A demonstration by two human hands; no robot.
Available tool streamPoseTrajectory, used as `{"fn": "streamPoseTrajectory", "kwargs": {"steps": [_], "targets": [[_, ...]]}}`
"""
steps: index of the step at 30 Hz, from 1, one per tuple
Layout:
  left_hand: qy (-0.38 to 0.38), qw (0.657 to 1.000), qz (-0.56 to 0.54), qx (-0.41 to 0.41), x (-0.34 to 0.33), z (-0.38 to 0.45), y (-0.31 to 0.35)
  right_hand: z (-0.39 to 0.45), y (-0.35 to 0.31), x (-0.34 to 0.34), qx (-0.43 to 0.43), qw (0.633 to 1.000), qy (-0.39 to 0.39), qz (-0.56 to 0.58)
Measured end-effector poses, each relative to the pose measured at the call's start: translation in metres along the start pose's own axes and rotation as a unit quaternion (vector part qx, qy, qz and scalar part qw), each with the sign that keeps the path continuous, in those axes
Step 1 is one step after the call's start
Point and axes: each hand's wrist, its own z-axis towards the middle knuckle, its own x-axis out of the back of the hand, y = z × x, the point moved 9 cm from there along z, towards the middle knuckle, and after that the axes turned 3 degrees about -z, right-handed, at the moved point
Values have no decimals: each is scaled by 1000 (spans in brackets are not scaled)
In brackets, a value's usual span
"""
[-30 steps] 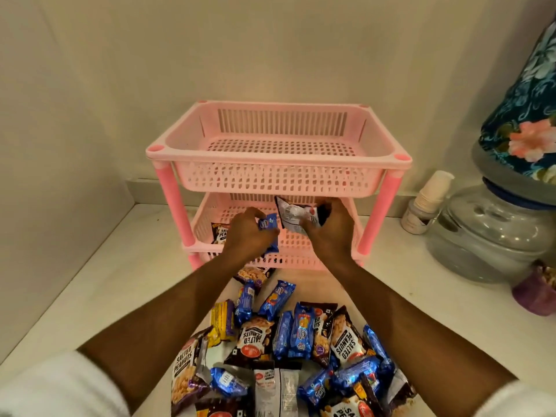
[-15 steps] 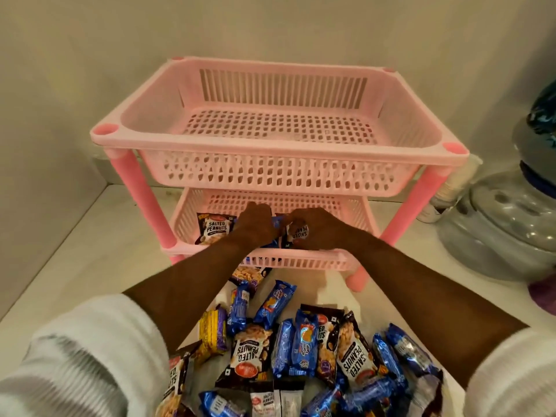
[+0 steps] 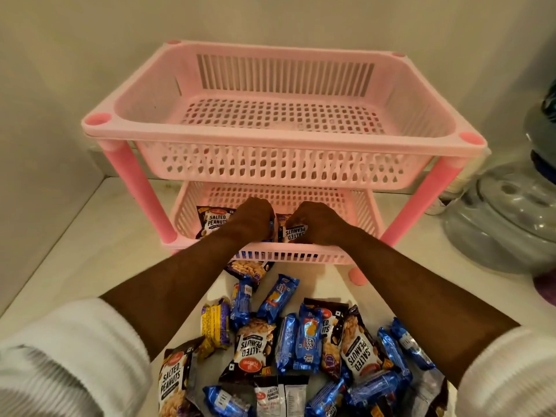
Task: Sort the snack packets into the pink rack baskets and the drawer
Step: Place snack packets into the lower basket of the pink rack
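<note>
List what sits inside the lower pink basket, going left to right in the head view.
Salted peanuts packet lying flat → left hand → salted peanuts packet under the fingers → right hand.

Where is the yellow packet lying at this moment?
The yellow packet lies on the counter at the left edge of the loose pile, beside the left forearm, with a blue biscuit packet at its right.

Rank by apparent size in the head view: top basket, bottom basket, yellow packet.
1. Top basket.
2. Bottom basket, partly hidden under the top one and farther away, so unsure.
3. Yellow packet.
</note>
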Motion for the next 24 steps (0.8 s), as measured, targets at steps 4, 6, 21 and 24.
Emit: {"fn": "streamPoseTrajectory", "kwargs": {"steps": [4, 6, 21, 24], "targets": [[11, 1000, -23, -5, -2, -2, 0, -2, 0, 0, 0, 1000, 15, 12], [18, 999, -26, 3, -2, -1, -2, -2, 2, 1, -8, 1000, 15, 10], [175, 977, -102, -66, 19, -95, 46, -131, -13, 46, 11, 938, 322, 131], [156, 978, -117, -79, -13, -132, 59, -169, -6, 18, -25, 946, 303, 113]]}}
